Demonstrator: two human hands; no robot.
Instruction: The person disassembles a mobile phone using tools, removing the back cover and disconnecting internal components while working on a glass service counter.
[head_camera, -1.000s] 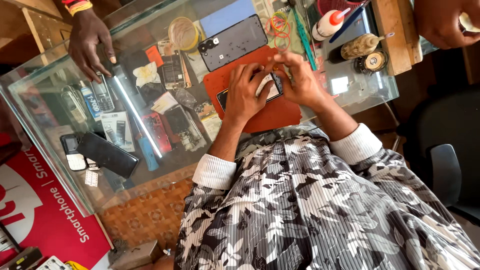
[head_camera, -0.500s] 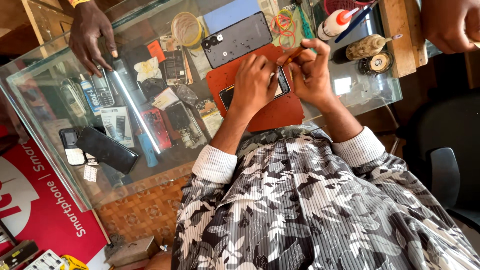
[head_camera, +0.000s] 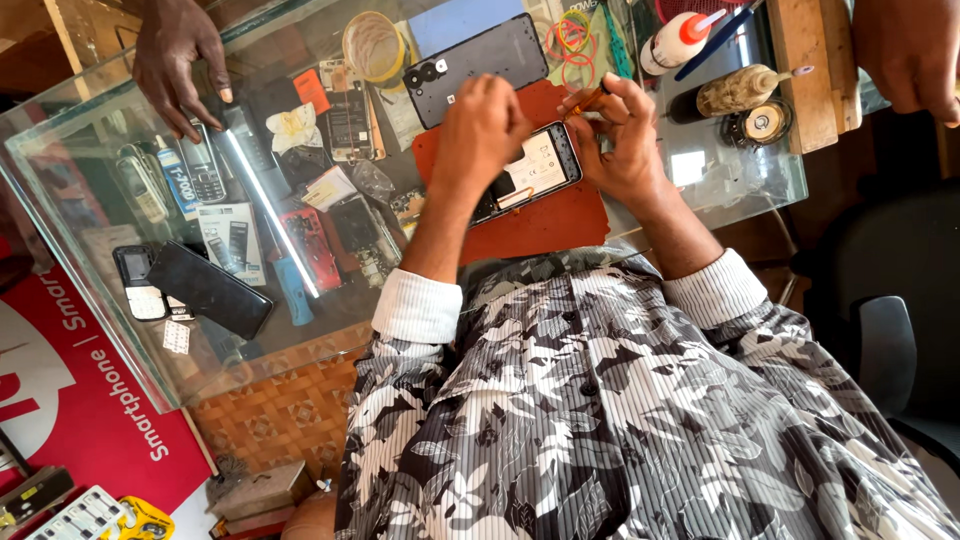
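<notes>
Glass counter (head_camera: 730, 180), opened phone (head_camera: 535, 170), left hand (head_camera: 485, 130) shifted up, right hand (head_camera: 625, 140) closer

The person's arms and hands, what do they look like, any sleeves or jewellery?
Both forearms are bare. The sleeves are rolled up near the elbows, showing white ribbed cuffs on a grey, black and white leaf-patterned shirt. No rings, watch or gloves are visible on the left hand or the right hand.

A glass counter (head_camera: 700, 190) held a black phone back cover (head_camera: 478, 62), a roll of clear tape (head_camera: 372, 45), coloured rubber bands (head_camera: 570, 45), a white squeeze bottle with a red nozzle (head_camera: 680, 38) and a small brown bottle (head_camera: 735, 90). Under the glass lay old handsets (head_camera: 205, 170). Another person's hand (head_camera: 180, 60) rested at the far corner.
</notes>
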